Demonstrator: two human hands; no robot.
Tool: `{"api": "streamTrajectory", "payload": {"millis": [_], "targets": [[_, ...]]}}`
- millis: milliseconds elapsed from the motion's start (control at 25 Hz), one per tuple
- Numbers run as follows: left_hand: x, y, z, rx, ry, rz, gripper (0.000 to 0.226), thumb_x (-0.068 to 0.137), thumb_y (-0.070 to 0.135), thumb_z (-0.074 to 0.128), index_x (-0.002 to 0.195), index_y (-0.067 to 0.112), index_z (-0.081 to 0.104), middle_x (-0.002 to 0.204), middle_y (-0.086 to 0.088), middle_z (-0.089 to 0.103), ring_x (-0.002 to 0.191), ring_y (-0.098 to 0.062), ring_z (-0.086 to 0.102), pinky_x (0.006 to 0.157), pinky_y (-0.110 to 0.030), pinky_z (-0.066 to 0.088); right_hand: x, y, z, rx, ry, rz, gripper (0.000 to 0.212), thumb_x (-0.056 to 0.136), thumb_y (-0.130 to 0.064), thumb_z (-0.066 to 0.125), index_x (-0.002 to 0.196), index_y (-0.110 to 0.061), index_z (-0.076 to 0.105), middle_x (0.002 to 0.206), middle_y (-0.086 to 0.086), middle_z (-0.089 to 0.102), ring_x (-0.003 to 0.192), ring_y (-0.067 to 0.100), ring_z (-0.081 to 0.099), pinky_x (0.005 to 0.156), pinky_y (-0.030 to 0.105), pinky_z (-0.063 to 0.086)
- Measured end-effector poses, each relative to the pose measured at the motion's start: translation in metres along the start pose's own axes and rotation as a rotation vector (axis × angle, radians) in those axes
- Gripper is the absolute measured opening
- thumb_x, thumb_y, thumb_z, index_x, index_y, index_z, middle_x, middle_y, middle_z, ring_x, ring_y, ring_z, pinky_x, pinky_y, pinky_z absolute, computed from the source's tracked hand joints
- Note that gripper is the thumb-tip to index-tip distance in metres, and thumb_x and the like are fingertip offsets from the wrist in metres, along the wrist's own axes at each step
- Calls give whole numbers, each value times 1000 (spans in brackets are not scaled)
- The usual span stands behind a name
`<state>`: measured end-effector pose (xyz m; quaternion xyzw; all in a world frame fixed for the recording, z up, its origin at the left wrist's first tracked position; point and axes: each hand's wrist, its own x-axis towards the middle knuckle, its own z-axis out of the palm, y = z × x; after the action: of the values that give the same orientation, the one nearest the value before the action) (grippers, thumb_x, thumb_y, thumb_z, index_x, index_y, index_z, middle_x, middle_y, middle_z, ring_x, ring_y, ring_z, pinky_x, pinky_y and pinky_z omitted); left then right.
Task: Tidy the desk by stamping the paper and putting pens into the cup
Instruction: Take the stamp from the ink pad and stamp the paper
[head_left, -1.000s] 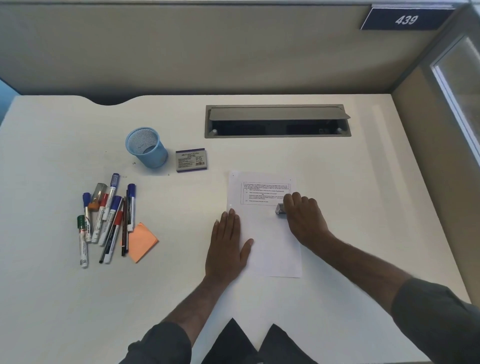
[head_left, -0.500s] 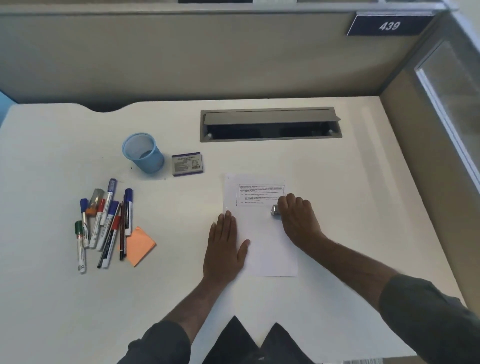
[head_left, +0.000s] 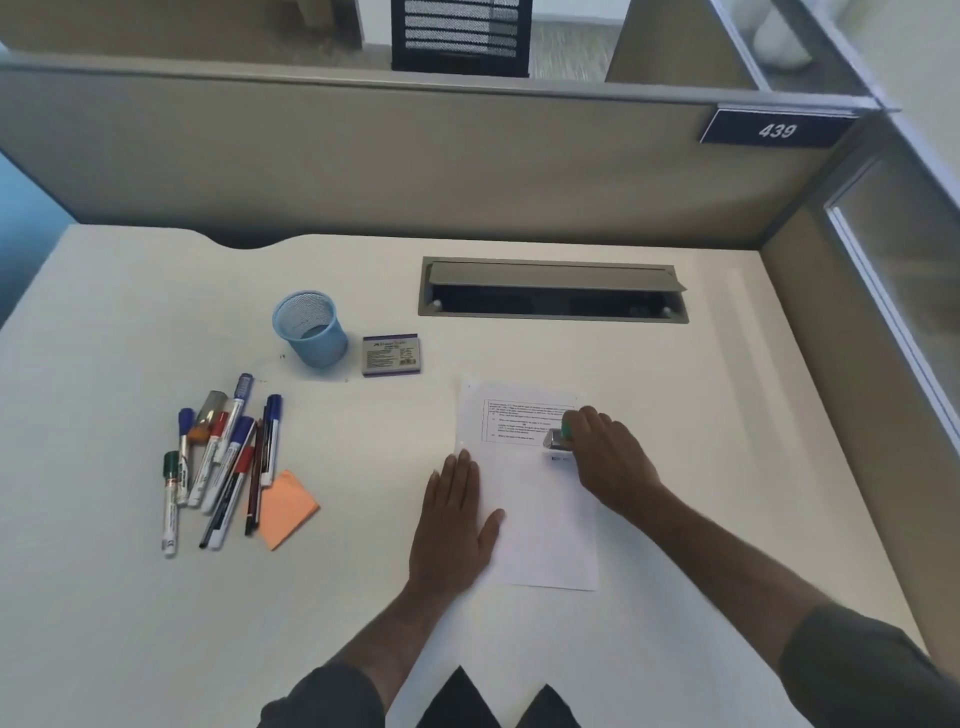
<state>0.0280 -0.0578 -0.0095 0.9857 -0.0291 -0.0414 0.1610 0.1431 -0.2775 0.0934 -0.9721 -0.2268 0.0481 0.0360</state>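
Note:
A white sheet of paper (head_left: 540, 519) with a printed text box near its top lies on the desk. My left hand (head_left: 454, 525) lies flat, fingers straight, on the sheet's left edge. My right hand (head_left: 610, 457) grips a small stamp (head_left: 560, 438), grey with a green top, lifted and tilted just above the sheet. A small dark stamp mark (head_left: 560, 458) shows on the paper under it. Several pens and markers (head_left: 218, 462) lie in a loose pile at the left. A blue mesh cup (head_left: 310, 328) stands upright behind them.
A purple ink pad box (head_left: 391, 354) sits right of the cup. An orange sticky note (head_left: 287, 508) lies beside the pens. A grey cable tray (head_left: 553, 291) with its lid open is set into the desk at the back. Beige partition walls close the back and right.
My right hand has lifted the stamp off the paper, uncovering a dark mark. The camera has tilted up. My left hand stays flat on the sheet.

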Motion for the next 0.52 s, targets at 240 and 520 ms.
{"api": "streamTrajectory", "payload": {"millis": [240,520], "targets": [[0,-1,0,-19,18,6,73,102,51,38,156,5,24,168,-10,10,156,-24,9,125,-43,16,17,-2,-37,319,91,45,15,99,-15,49,113,-19,51,100,-3,49,76,22,49,61,34,41],[1,-4,1,-76,18,8,72,102,52,38,156,6,25,168,-7,10,156,-22,8,125,-43,17,33,-11,-50,382,192,-60,23,100,-18,50,122,-15,56,108,1,59,85,21,54,66,34,50]]}}
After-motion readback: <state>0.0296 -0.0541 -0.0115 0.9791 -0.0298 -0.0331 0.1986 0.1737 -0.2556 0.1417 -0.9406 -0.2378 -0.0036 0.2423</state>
